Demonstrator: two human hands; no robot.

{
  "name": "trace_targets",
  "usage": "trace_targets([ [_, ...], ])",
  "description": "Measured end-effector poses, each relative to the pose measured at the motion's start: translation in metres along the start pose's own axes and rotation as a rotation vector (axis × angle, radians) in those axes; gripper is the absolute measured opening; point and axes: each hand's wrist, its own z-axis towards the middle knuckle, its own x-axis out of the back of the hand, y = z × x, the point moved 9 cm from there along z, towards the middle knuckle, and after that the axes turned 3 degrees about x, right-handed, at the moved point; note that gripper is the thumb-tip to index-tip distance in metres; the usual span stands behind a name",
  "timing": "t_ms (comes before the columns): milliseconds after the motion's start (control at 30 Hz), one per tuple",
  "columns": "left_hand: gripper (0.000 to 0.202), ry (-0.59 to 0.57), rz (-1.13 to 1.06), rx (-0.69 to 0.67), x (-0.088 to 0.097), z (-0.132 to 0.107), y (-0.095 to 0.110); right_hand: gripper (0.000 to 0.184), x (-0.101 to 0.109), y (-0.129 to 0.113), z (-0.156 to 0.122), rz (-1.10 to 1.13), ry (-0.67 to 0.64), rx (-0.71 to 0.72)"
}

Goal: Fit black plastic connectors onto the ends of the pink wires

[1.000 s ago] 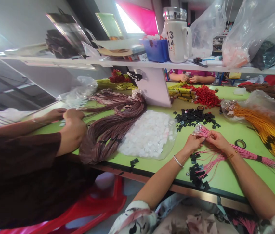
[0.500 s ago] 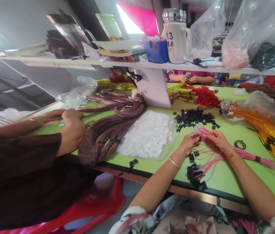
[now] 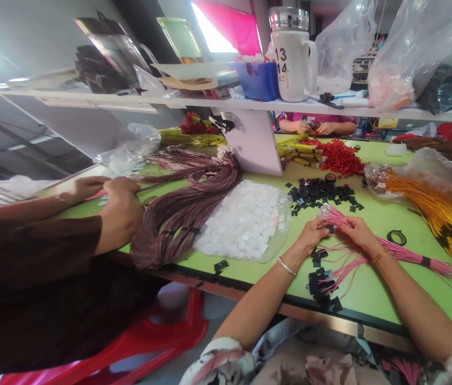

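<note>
My left hand (image 3: 314, 235) is closed in a pinch, with a small black plastic connector (image 3: 330, 229) at its fingertips. Close beside it, my right hand (image 3: 357, 233) has its fingers closed at the pink wires (image 3: 333, 215), whose silvery ends point away to the left. Exactly which strand lies in those fingers is too small to see. More pink wires (image 3: 402, 251) run under my right wrist, tied with a black band. Loose wired black connectors (image 3: 322, 289) lie near the table's front edge, and a heap of black connectors (image 3: 320, 192) sits beyond my hands.
A bag of white connectors (image 3: 242, 222) and brown wire bundles (image 3: 186, 214) lie left, beside a co-worker's hands (image 3: 122, 203). Black tape (image 3: 396, 237) and orange wires (image 3: 430, 208) are right. Red connectors (image 3: 340, 158) lie farther back, below a shelf (image 3: 218, 102) holding a mug (image 3: 292, 64).
The view has shifted very slightly. My two hands stay together over the pink wires with only small finger movement. The co-worker's hands at left have moved a little.
</note>
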Motion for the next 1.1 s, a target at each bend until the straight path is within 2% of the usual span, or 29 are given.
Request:
trace_targets([
  [167,0.046,0.101,0.154,-0.013,0.001,0.002,-0.004,0.032,-0.001,-0.013,-0.004,-0.129,0.017,0.077],
  [400,0.041,0.144,0.106,-0.009,0.000,0.003,-0.006,0.033,-0.006,-0.007,-0.003,-0.121,-0.089,0.064],
  [467,0.037,0.142,0.127,0.012,0.000,0.002,-0.007,0.032,-0.006,-0.008,-0.003,-0.153,-0.094,0.084],
  [533,0.031,0.085,0.187,0.031,-0.003,0.001,-0.005,0.031,-0.007,-0.011,-0.004,-0.172,-0.096,0.103],
  [600,0.024,0.016,0.341,0.026,-0.001,-0.001,0.003,0.028,-0.008,-0.015,-0.005,-0.173,-0.083,0.120],
  [667,0.024,0.056,0.600,-0.042,0.013,-0.003,0.023,0.025,-0.007,-0.019,-0.005,-0.150,-0.055,0.128],
  [700,0.025,0.178,0.760,-0.117,0.027,-0.005,0.039,0.024,-0.007,-0.021,-0.005,-0.130,-0.038,0.130],
  [767,0.029,0.501,1.077,-0.263,0.056,-0.013,0.073,0.023,-0.008,-0.023,-0.003,-0.089,-0.020,0.132],
  [833,0.028,0.632,1.275,-0.282,0.071,-0.013,0.086,0.024,-0.011,-0.025,0.000,-0.052,-0.030,0.129],
  [867,0.027,0.642,1.333,-0.264,0.076,-0.010,0.086,0.025,-0.012,-0.025,0.001,-0.030,-0.036,0.124],
  [967,0.027,0.571,1.405,-0.216,0.080,0.001,0.077,0.029,-0.012,-0.025,0.003,0.027,-0.026,0.122],
  [1100,0.026,0.483,1.479,-0.298,0.066,0.002,0.070,0.031,-0.006,-0.029,0.004,0.021,0.022,0.155],
])
